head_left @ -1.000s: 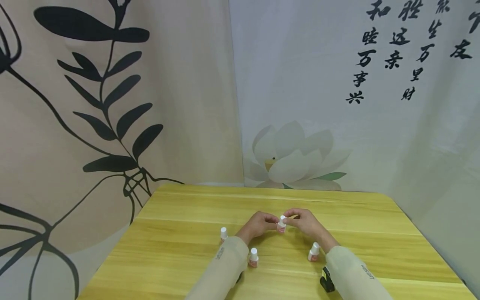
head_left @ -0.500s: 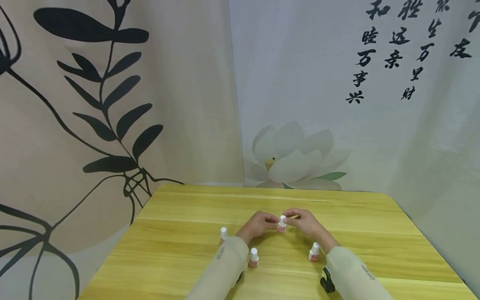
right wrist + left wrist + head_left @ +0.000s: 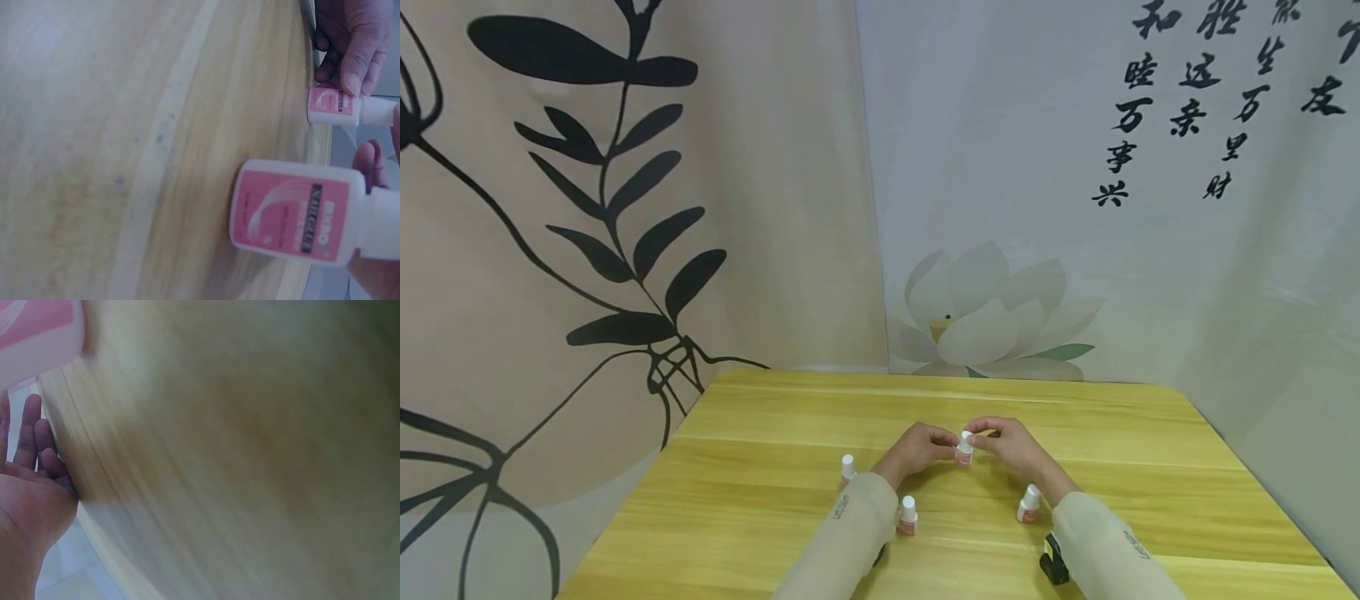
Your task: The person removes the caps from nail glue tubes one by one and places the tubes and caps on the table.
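Two hands share one small bottle (image 3: 963,456): we see the left hand (image 3: 917,450) pinch its pink-labelled body and the right hand (image 3: 1013,443) its white cap (image 3: 966,437). It is upright, at 12 o'clock from the person; whether it touches the wooden table (image 3: 970,567) we cannot tell. From it, we find a second bottle (image 3: 1028,504) at 4 o'clock, a third bottle (image 3: 907,516) between 7 and 8, a fourth bottle (image 3: 847,467) at 9, partly behind the left sleeve (image 3: 838,537).

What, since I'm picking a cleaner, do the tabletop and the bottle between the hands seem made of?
Bottle: probably smooth moulded plastic, judging by its opaque white body and rounded edges; the white cap looks like plastic too, evenly coloured. Tabletop: smooth-looking wood or wood-look laminate; long grain-like streaks show, but which one stays open.
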The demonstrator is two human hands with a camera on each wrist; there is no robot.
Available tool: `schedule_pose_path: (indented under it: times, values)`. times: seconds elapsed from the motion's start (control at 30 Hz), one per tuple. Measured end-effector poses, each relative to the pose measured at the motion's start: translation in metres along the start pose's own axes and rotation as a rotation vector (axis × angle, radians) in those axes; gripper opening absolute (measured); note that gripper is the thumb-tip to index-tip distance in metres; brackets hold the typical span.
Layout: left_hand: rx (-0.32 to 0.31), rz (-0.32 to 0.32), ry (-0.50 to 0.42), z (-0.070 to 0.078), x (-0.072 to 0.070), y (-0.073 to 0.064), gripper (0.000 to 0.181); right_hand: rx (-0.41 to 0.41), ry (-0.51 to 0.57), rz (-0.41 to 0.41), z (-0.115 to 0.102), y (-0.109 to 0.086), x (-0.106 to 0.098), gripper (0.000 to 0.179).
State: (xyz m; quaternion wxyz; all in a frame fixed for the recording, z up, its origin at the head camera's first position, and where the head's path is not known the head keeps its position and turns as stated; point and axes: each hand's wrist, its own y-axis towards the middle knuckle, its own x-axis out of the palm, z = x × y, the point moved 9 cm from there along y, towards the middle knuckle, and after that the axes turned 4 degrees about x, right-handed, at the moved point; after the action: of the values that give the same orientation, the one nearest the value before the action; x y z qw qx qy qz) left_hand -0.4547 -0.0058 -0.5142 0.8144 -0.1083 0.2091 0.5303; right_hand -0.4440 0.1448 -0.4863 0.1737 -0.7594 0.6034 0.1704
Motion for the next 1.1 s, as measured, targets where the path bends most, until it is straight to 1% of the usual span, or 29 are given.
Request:
schedule_pose_path:
  times: [0.2, 0.33, 0.43, 0.57, 0.67, 0.9, 1.1]
  values:
    - [0.004, -0.004, 0.001, 0.0004, 0.0003, -0.0001, 0.017, -0.005, 0.009, -0.021, -0.0006, -0.0003, 0.0015, 0.021]
    - [0.002, -0.005, 0.001, 0.0009, 0.0008, -0.0008, 0.016, -0.009, 0.013, -0.038, -0.0015, -0.0007, 0.003, 0.027]
    - [-0.002, 0.002, -0.002, 0.0008, 0.0006, -0.0007, 0.015, -0.01, -0.008, -0.032, -0.0019, -0.0003, 0.0028, 0.028]
    - [0.001, 0.014, 0.001, 0.0014, -0.0002, -0.0001, 0.014, -0.012, -0.045, -0.007, -0.0028, 0.0004, 0.0007, 0.022]
    - [0.006, 0.013, 0.008, 0.0008, -0.0003, 0.0004, 0.015, -0.013, -0.06, 0.003, -0.0032, 0.0002, -0.0006, 0.02]
    - [-0.006, -0.005, 0.005, -0.0019, 0.0005, 0.0007, 0.019, -0.019, -0.051, -0.004, -0.0019, 0.0004, -0.001, 0.023]
    - [-0.014, -0.006, -0.006, -0.0013, -0.0002, -0.0007, 0.019, -0.022, -0.032, -0.02, -0.0016, -0.0002, 0.0016, 0.024]
